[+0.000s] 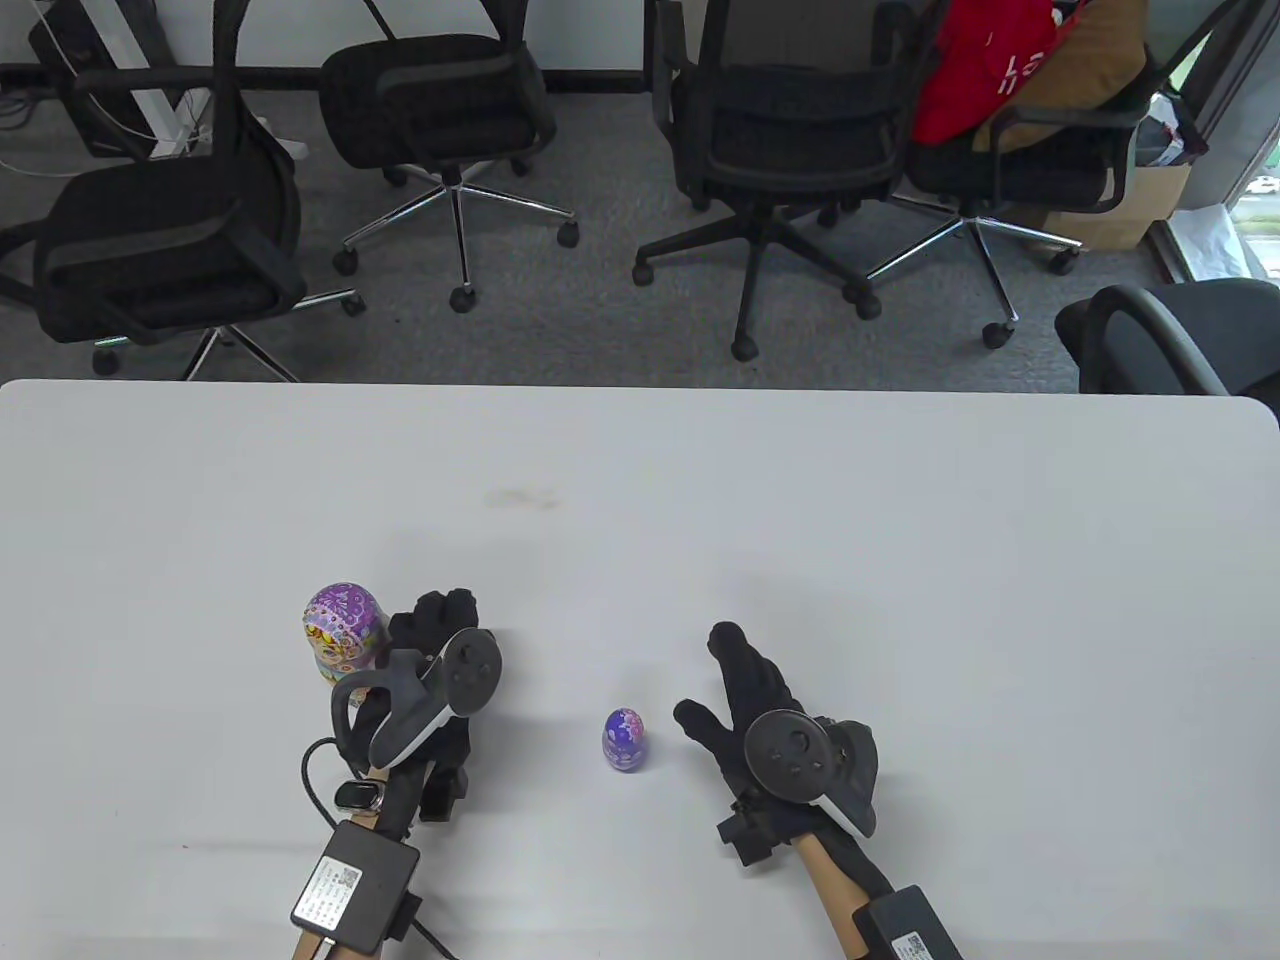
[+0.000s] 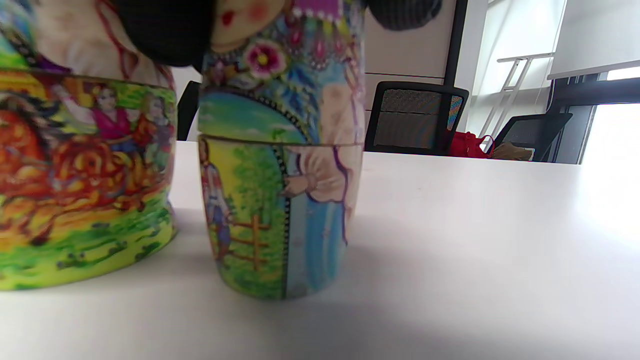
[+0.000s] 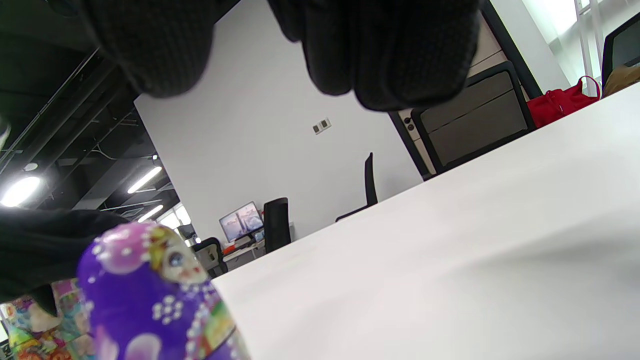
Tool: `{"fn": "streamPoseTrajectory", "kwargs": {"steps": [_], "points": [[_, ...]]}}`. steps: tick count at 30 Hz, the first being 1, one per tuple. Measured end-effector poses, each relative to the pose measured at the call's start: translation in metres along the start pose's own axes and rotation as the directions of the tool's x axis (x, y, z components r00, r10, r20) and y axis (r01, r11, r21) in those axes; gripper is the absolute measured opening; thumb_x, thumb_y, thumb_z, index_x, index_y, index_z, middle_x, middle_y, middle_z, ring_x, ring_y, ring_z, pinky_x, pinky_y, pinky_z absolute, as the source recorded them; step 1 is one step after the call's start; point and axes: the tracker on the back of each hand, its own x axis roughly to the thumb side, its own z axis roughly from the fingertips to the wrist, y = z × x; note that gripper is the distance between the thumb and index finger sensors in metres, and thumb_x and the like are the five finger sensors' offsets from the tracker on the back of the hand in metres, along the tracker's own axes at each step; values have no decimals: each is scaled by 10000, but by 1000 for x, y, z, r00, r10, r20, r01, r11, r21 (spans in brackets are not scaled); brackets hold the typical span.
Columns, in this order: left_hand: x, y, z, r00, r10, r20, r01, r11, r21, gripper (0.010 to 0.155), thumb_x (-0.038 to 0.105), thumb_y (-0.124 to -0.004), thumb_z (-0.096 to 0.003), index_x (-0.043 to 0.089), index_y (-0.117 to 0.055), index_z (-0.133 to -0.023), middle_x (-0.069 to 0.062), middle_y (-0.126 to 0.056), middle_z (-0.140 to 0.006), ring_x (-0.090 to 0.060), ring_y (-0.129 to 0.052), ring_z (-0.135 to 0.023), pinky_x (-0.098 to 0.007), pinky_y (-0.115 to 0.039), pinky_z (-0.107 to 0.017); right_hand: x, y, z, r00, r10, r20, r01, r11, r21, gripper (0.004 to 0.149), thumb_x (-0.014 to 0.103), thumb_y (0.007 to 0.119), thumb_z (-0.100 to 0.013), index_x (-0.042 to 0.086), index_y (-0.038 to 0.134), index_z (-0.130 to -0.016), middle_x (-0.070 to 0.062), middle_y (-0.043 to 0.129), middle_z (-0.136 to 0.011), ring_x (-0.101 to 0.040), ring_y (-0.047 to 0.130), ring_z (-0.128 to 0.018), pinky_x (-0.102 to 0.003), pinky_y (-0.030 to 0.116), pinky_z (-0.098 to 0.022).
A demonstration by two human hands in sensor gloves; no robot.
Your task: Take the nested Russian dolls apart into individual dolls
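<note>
Both hands are low over the white table (image 1: 900, 520), near its front edge. On the left, the left hand (image 1: 430, 690) is curled beside a large doll (image 1: 343, 630) with a purple head; the left wrist view shows two painted dolls standing side by side, the large one at the left edge and a middle doll (image 2: 280, 200) just beside it, with gloved fingers (image 2: 165, 30) laid on the middle doll's upper half, so this hand appears to be gripping its top. In the table view the middle doll is hidden behind the glove. Further right, between the hands, a small blue-purple doll (image 1: 624, 740) stands upright and alone. The right hand (image 1: 750, 700) lies just to its right, fingers spread and holding nothing, apart from the doll. That makes three dolls in sight, each with a visible seam or closed body; whether more remain nested inside cannot be told. These look like hollow, light, stiff shells with a glossy painted surface, likely slippery under fabric gloves and prone to tipping. A sound grip would probably be one hand around the lower half and the other around the head, above the waist seam, pulling with a slight twist rather than squeezing hard.
</note>
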Motion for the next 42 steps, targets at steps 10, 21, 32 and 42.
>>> {"fn": "streamPoseTrajectory", "kwargs": {"steps": [10,21,32,42], "points": [[7,26,10,999,39,31,-41,995,93,606,418,-615,-595,156,-607,-1141,-174,-656,-1150,-430,-737,-980,-495,-753,-666,-3,-2,0,1000,-1,-13,1,1000,-4,829,445,772,-463,46,401,-1087,-166,630,-1052,-392,733,-874,-464,742,-638],[51,37,28,973,19,232,-50,991,128,610,426,-617,-595,148,-618,-1138,-178,-677,-1139,-430,-759,-967,-498,-762,-667,-4,-3,0,1000,1,-14,-1,1000,-4,827,444,772,-463,46,403,-1087,-168,631,-1051,-391,734,-874,-465,741,-638],[103,13,44,895,104,434,-69,993,-96,616,438,-612,-592,152,-621,-1138,-172,-699,-1127,-423,-783,-951,-491,-776,-653,-2,-1,1,1000,9,0,-9,1000,7,825,444,772,-464,47,405,-1087,-168,632,-1051,-392,734,-874,-466,740,-639],[116,-17,46,882,80,464,14,981,-196,659,470,-614,-576,145,-596,-1149,-170,-717,-1116,-411,-809,-932,-478,-793,-633,0,1,1,1000,12,5,-12,1000,21,824,444,771,-464,46,407,-1087,-171,633,-1050,-395,731,-875,-469,738,-639]]}}
